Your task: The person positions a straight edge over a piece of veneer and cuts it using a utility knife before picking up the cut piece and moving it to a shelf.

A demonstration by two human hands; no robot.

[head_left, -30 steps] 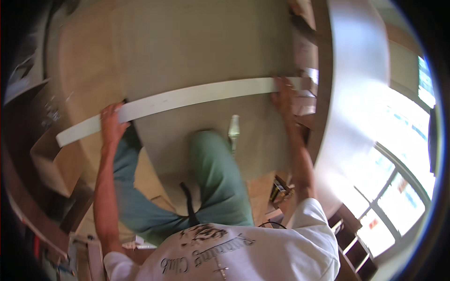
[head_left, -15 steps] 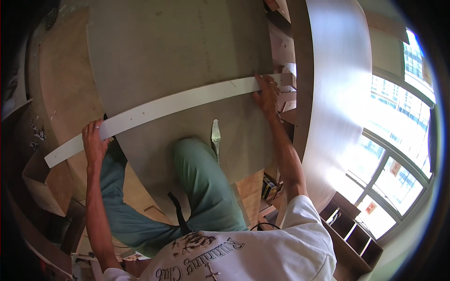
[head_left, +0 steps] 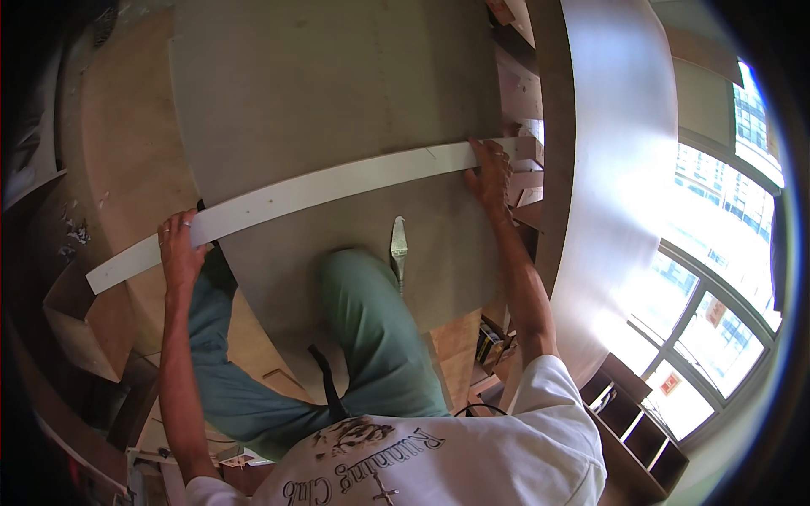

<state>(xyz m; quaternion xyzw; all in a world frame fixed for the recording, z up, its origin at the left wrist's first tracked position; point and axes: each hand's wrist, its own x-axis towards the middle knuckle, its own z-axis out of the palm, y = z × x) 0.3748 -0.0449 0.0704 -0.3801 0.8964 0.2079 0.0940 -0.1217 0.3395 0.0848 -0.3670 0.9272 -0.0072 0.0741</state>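
Note:
A long white strip (head_left: 337,181) lies slantwise across a large grey-brown panel (head_left: 337,76), its left end reaching past the panel's edge. My left hand (head_left: 180,257) grips the strip near that end, fingers over the far edge and thumb at the near one. Close to the strip's right end, my right hand (head_left: 489,177) clasps it in the same way, part of its grip hidden. Between the strip and my bent green-trousered knee (head_left: 371,295), a flat metal tool (head_left: 399,244) with a pointed blade rests on the panel; its exact kind cannot be made out.
Under the panel's left side shows a light wooden board (head_left: 131,152). A brown box-like piece (head_left: 89,325) stands below the strip's left end. Along the right runs a tall pale panel (head_left: 620,152), with windows (head_left: 717,278) beyond. An open compartment unit (head_left: 637,426) sits at lower right.
The whole view has shifted slightly to the right. Both hands keep their hold on the white strip, which lies in nearly the same place on the panel.

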